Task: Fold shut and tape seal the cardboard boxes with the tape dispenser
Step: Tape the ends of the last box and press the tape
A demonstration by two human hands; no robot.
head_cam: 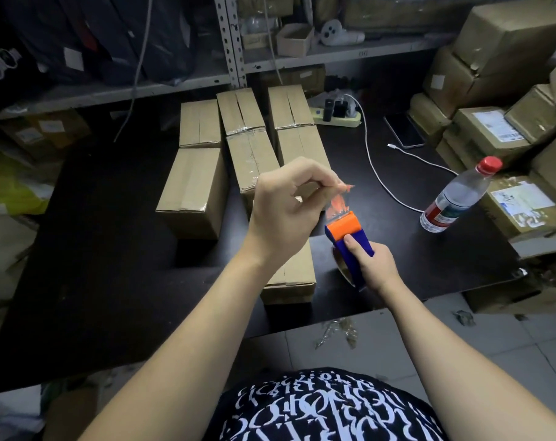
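A blue and orange tape dispenser (350,237) is held up above the black table (111,281), its handle gripped by my right hand (373,265). My left hand (289,208) pinches the free end of the clear tape (338,200) and holds it stretched up from the dispenser's orange front. Under both hands lies a closed cardboard box (297,272), partly hidden by my left forearm. Several more closed boxes (195,189) stand in three rows behind it; some show shiny tape strips.
A water bottle with a red cap (458,195) stands at the right on the table. A white cable (375,173), a phone (404,130) and a power strip (337,116) lie behind. Stacked parcels (493,128) crowd the right side; shelves run along the back.
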